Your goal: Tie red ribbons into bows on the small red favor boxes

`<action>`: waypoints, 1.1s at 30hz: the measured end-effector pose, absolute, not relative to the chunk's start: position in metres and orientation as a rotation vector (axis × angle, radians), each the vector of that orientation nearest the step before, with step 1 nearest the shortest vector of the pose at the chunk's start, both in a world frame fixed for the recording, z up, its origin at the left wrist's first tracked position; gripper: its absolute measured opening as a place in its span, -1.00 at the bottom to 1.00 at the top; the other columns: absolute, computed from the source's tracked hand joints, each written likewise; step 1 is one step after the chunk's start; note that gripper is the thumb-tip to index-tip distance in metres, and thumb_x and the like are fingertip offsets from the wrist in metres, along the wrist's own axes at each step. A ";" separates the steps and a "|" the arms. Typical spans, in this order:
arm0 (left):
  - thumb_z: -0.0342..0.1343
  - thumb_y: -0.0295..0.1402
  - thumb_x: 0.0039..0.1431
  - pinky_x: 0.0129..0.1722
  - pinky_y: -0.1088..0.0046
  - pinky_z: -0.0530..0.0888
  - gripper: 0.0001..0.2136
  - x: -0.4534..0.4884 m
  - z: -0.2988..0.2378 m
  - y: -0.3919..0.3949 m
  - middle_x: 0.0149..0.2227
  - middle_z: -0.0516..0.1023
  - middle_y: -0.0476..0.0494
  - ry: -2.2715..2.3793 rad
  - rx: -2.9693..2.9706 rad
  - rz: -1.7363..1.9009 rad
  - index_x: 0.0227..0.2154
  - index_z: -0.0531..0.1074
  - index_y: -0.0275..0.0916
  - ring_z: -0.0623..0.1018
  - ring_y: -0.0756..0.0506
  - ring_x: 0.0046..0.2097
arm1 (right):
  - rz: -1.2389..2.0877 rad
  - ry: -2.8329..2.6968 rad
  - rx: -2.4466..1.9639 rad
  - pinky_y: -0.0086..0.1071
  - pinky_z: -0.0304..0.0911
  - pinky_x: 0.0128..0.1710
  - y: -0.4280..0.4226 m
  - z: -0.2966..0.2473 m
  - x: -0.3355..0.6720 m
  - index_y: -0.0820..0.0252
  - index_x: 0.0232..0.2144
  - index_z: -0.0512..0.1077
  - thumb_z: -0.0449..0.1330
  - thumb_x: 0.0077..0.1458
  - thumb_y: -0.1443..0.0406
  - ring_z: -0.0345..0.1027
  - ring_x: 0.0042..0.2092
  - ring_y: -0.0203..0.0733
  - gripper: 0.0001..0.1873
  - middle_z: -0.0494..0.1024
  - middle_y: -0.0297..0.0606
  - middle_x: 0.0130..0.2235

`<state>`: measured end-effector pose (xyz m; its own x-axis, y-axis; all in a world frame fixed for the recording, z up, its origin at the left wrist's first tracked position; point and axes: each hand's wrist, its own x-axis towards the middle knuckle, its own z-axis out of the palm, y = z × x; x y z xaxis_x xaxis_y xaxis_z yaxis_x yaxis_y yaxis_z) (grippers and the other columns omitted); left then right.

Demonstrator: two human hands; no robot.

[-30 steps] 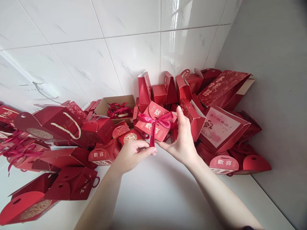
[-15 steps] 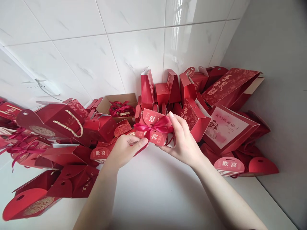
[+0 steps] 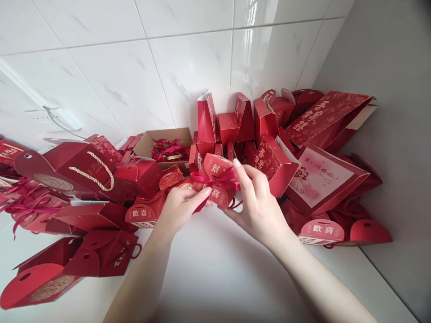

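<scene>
Between my hands is a small red gift box [image 3: 213, 166] with pale printed characters on its face. A magenta ribbon bow [image 3: 229, 178] is tied across its middle. My left hand [image 3: 178, 208] grips the left side of the box, with the thumb lying on its front near the bow. On the right side, my right hand [image 3: 262, 204] is curved around the box, with the index fingertip at the upper edge and the thumb near the lower edge. The far sides of the box are hidden.
A cardboard box [image 3: 183, 134] of loose magenta ribbons stands behind. Many red gift boxes and bags lie around, including a rope-handled box [image 3: 79, 168] at left and a picture-fronted bag [image 3: 319, 175] at right. They rest on a white tabletop [image 3: 222, 273] against a tiled wall [image 3: 188, 76].
The gift box has tilted slightly in my hands, and its rounded flaps show more. My left thumb has shifted a little up and right. The view has moved slightly.
</scene>
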<state>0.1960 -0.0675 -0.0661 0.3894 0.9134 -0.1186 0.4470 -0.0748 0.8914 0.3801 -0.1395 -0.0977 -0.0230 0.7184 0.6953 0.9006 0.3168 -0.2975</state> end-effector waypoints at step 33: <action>0.01 -0.06 0.16 -0.52 0.43 0.06 -0.66 0.202 -0.106 -0.041 -0.54 0.28 0.02 1.090 2.067 -0.099 -0.52 0.40 -0.23 0.25 0.00 -0.50 | 0.232 -1.977 -1.829 -0.33 0.22 -0.20 -0.125 -0.143 0.389 0.21 -0.33 0.38 0.10 0.16 0.34 0.31 -0.27 -0.17 -0.93 0.47 -0.18 -0.25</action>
